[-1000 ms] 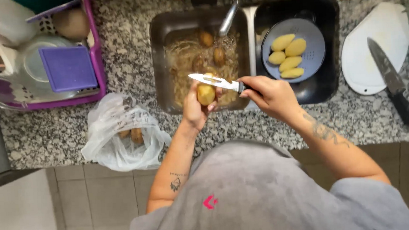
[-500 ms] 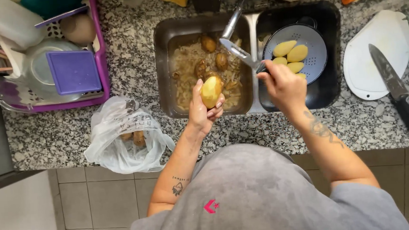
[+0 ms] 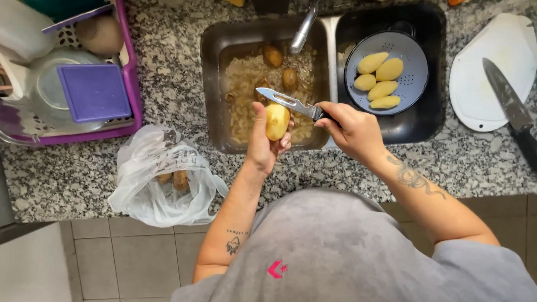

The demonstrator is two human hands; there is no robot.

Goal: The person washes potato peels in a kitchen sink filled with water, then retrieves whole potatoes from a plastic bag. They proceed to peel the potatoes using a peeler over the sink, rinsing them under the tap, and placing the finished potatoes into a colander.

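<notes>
My left hand (image 3: 262, 142) holds a partly peeled yellow potato (image 3: 277, 121) upright over the left sink basin (image 3: 216, 80). My right hand (image 3: 353, 128) grips a black-handled peeler (image 3: 285, 100) whose metal blade lies across the top of the potato. Peelings and a few unpeeled brown potatoes (image 3: 273, 56) lie in that basin. In the right basin a dark blue colander (image 3: 413, 51) contains several peeled yellow potatoes (image 3: 381, 77).
A clear plastic bag (image 3: 159, 175) with a few potatoes sits on the granite counter at left. A purple dish rack (image 3: 131, 84) with containers stands at far left. At right lies a white cutting board (image 3: 491, 78) with a large black-handled knife (image 3: 514, 113). The tap (image 3: 307, 20) hangs over the sinks.
My right hand brought the peeler back from beside the tap onto the potato's top. The left hand turned the potato and kept it over the left basin.
</notes>
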